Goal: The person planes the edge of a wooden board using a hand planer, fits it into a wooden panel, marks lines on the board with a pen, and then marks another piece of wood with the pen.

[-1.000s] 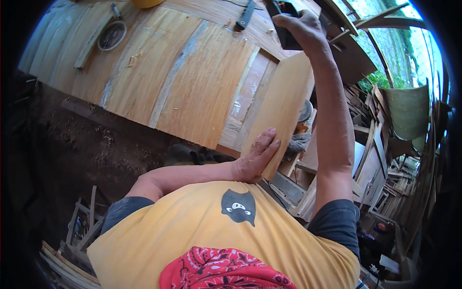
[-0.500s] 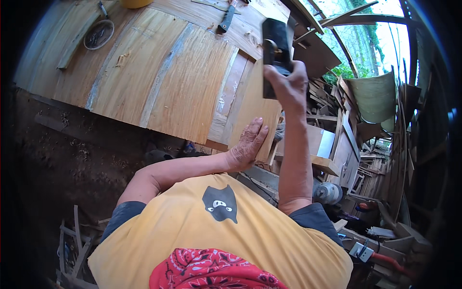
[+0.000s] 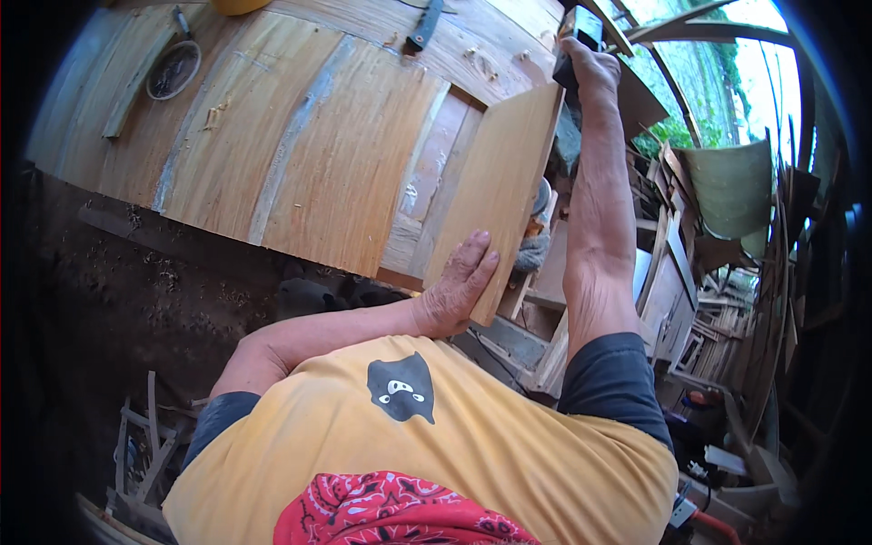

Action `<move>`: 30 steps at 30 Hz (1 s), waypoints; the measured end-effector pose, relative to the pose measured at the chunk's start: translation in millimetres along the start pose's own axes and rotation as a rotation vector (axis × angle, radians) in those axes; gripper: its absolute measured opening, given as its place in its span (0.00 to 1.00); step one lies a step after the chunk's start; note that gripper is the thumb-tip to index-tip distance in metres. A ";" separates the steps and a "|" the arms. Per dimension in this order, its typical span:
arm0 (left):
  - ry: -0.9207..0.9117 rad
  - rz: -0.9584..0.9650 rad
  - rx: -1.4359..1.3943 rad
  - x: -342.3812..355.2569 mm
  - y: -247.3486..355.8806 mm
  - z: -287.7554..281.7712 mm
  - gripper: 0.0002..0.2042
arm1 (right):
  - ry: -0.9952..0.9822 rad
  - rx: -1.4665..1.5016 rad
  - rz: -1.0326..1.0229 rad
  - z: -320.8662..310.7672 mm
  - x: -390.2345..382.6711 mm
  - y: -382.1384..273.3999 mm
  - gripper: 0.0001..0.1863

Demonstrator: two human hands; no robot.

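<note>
From where I'm standing, the pale board (image 3: 500, 182) lies at the right end of the wooden counter (image 3: 354, 173), its long axis running from the left hand (image 3: 459, 286) at the near end, up and a little rightward, toward the right hand (image 3: 592, 71) just past the far corner. The left hand is the nearer one, touching the board with its fingers extended and laid along the face, not curled round anything that I can see. The right hand, arm stretched out, is closed round a dark boxy tool (image 3: 581, 32), maybe a hand plane; I can't tell whether its underside meets the wood. From that hand, the board stretches back toward the person's body

The board is a flat, straight-edged plank, smooth-looking, honey-toned with faint grain. Beside it the counter is planked, with greyish smears along the seams and a few curled wood shavings (image 3: 215, 115). Farther left sits a round shallow dish (image 3: 173, 71) with small dark bits in it; a dark-handled tool (image 3: 424, 25) lies toward the far side, and a fuzzy grey cloth (image 3: 532, 252) bunches just right of the board
</note>
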State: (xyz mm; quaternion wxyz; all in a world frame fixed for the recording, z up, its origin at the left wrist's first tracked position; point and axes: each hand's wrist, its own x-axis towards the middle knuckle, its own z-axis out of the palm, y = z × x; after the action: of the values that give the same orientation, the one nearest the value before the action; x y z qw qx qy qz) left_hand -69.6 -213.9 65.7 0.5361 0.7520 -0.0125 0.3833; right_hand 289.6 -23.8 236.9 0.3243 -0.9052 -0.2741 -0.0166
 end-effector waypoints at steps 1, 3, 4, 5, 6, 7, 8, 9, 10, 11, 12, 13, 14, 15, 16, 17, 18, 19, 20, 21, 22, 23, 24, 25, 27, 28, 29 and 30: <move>0.004 -0.012 0.028 1.0 -3.4 -5.5 0.57 | -0.051 0.073 -0.066 2.9 10.4 -1.0 0.26; -0.017 -0.074 -0.004 -3.6 2.4 -6.5 0.56 | -0.206 0.155 -0.168 31.0 -3.5 -33.5 0.26; -0.023 -0.097 0.060 -8.2 4.8 -2.9 0.53 | -0.295 0.162 -0.214 42.8 -28.5 -69.5 0.26; -0.042 -0.099 0.121 -6.8 0.7 -1.8 0.51 | -0.448 0.209 -0.245 61.5 -41.8 -83.0 0.26; -0.029 -0.128 0.157 -6.4 -0.5 -3.7 0.51 | -0.542 0.190 -0.298 77.1 -78.7 -108.6 0.28; 0.004 -0.087 0.082 -4.5 0.8 -4.1 0.50 | -0.543 0.154 -0.365 97.3 -106.9 -118.0 0.31; 0.049 -0.057 0.012 -6.5 0.7 -7.8 0.50 | -0.686 0.158 -0.490 109.3 -149.2 -144.3 0.35; 0.037 -0.046 0.009 -2.3 5.1 -10.2 0.50 | -0.632 0.092 -0.490 136.3 -167.8 -128.7 0.32; 0.076 -0.042 -0.074 2.6 10.1 -16.8 0.48 | -0.705 0.041 -0.543 157.4 -196.6 -132.6 0.34; 0.120 -0.042 -0.152 2.1 13.0 -23.8 0.47 | -0.748 -0.060 -0.545 178.8 -231.3 -142.8 0.37; 0.135 -0.047 -0.140 -3.5 12.8 -30.5 0.47 | -0.861 -0.143 -0.501 186.0 -263.6 -162.5 0.39; 0.060 -0.053 -0.085 -8.8 13.1 -34.7 0.46 | -0.840 -0.189 -0.499 200.1 -287.8 -165.6 0.41; -0.017 -0.055 -0.034 -14.4 14.4 -38.8 0.45 | -0.851 -0.152 -0.425 211.5 -305.8 -166.1 0.43; -0.026 -0.044 -0.044 -20.6 15.6 -43.7 0.45 | -0.790 -0.128 -0.396 221.6 -320.6 -164.6 0.45; -0.018 -0.090 -0.027 -25.9 15.9 -49.2 0.42 | -0.836 -0.110 -0.363 226.1 -325.8 -166.0 0.45; -0.016 -0.131 -0.014 -29.7 15.5 -53.6 0.39 | -0.828 -0.170 -0.472 229.4 -326.7 -166.8 0.46; -0.054 -0.232 -0.089 -28.6 12.4 -63.2 0.30 | -0.818 -0.231 -0.574 228.5 -325.3 -164.0 0.46; -0.081 -0.347 -0.152 -26.8 11.3 -75.5 0.21 | -0.813 -0.234 -0.564 213.9 -325.6 -174.9 0.46; -0.094 -0.342 -0.161 -24.0 16.1 -81.3 0.21 | -0.833 -0.260 -0.622 197.0 -316.1 -185.7 0.49; 0.143 -0.432 -0.439 -16.5 23.3 -90.4 0.17 | -0.852 -0.283 -0.691 173.0 -304.7 -203.7 0.51; 0.392 -0.514 -0.714 -11.6 31.7 -97.7 0.14 | -0.773 -0.156 -0.774 142.8 -289.1 -209.7 0.47; 0.397 -0.512 -0.707 -12.2 40.4 -103.7 0.14 | -0.568 -0.088 -0.840 115.4 -274.1 -212.1 0.42; 0.400 -0.575 -0.698 -15.6 49.5 -109.5 0.13 | -0.328 0.090 -1.003 79.9 -255.3 -203.1 0.38; 0.398 -0.641 -0.690 -20.0 53.3 -113.0 0.12 | -0.307 -0.039 -0.829 37.8 -239.8 -195.9 0.37; 0.397 -0.649 -0.710 -32.7 57.8 -97.5 0.14 | 0.108 -0.115 -0.708 -9.1 -203.9 -115.3 0.37; 0.431 -0.671 -0.718 -38.9 57.5 -89.9 0.16 | 0.088 -0.205 -0.537 -25.2 -199.9 -73.1 0.38; 0.426 -0.672 -0.719 -39.2 58.7 -88.8 0.16 | 0.088 -0.195 -0.365 -30.8 -209.4 -25.6 0.37; 0.304 -0.657 -0.649 -37.2 61.6 -89.8 0.17 | 0.086 -0.184 -0.195 -32.2 -221.0 25.9 0.37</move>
State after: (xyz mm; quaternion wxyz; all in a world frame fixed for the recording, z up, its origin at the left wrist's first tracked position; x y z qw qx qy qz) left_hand -172.9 -181.3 104.6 0.8313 0.4459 0.1851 0.2755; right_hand 119.8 -166.8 201.5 0.2481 -0.8987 -0.3438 -0.1121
